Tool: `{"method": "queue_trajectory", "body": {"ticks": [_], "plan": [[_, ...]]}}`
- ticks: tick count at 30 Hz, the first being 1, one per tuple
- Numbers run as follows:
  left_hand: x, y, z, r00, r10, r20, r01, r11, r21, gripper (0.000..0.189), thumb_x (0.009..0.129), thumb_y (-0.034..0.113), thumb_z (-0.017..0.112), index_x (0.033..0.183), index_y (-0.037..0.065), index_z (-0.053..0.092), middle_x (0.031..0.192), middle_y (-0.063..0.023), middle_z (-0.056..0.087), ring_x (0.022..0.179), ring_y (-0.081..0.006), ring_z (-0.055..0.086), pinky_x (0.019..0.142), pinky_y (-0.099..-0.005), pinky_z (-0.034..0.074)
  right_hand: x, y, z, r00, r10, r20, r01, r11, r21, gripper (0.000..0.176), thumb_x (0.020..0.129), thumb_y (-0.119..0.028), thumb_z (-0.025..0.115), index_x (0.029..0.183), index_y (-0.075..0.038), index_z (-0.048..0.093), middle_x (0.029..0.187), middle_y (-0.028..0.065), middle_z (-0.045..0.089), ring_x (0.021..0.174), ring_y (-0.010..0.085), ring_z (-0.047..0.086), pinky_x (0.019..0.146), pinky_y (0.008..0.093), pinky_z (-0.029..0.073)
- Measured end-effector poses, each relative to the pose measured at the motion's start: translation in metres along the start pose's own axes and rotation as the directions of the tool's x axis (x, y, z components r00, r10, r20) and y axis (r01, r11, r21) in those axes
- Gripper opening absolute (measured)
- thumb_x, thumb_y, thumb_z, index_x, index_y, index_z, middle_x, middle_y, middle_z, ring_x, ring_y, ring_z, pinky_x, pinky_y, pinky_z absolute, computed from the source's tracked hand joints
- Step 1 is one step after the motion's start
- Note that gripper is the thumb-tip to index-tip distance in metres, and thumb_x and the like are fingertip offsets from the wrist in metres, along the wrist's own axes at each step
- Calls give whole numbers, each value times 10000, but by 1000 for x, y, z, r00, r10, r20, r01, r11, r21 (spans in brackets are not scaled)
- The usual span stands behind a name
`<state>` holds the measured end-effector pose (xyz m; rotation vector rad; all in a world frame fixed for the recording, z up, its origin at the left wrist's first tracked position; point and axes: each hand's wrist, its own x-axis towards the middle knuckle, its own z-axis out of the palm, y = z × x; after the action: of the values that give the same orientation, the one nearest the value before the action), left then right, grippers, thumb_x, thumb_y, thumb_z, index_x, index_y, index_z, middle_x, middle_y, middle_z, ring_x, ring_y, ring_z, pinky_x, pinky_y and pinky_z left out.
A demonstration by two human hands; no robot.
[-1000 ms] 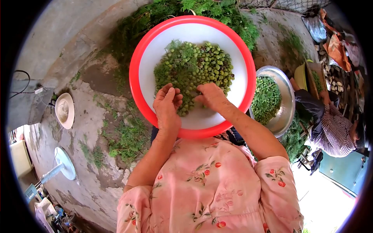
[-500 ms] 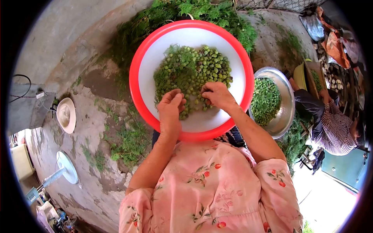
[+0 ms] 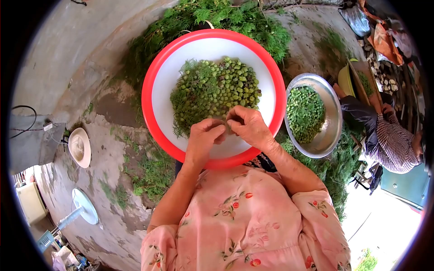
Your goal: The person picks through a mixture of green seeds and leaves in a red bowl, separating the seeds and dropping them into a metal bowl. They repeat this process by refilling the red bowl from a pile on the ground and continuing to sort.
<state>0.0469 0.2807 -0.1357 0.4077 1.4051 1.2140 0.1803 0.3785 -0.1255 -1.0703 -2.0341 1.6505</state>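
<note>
Drawn back from the heap of green pods [image 3: 212,88] in the red-rimmed basin [image 3: 151,115]: left hand [image 3: 202,137], fingers curled and pressed together, no longer laid open among the pods as a second ago. Met fingertip to fingertip by right hand [image 3: 249,127] at the heap's near edge, both pinching a small green piece [image 3: 227,123], too tiny to identify; probably working on one bit now rather than raking. Just right of the basin, a metal bowl [image 3: 333,113] holding more pods.
</note>
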Motion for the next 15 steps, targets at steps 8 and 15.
{"method": "queue_trajectory", "body": {"ticks": [8,15], "plan": [[-1,0,1,997,11,72,-12,1000,14,155,823,129,635,925,12,634,751,-32,624,635,-115,564,583,-247,464,-7,-1,-5,998,46,36,-52,980,193,159,837,-21,565,993,1,588,792,41,586,637,85,547,577,234,476],[-4,3,1,996,3,93,-12,996,89,145,828,129,629,892,0,644,722,-32,618,605,-106,550,568,-239,456,-16,7,8,997,-65,-47,70,991,113,133,762,15,615,893,-7,624,803,99,571,687,184,609,597,272,487]]}}
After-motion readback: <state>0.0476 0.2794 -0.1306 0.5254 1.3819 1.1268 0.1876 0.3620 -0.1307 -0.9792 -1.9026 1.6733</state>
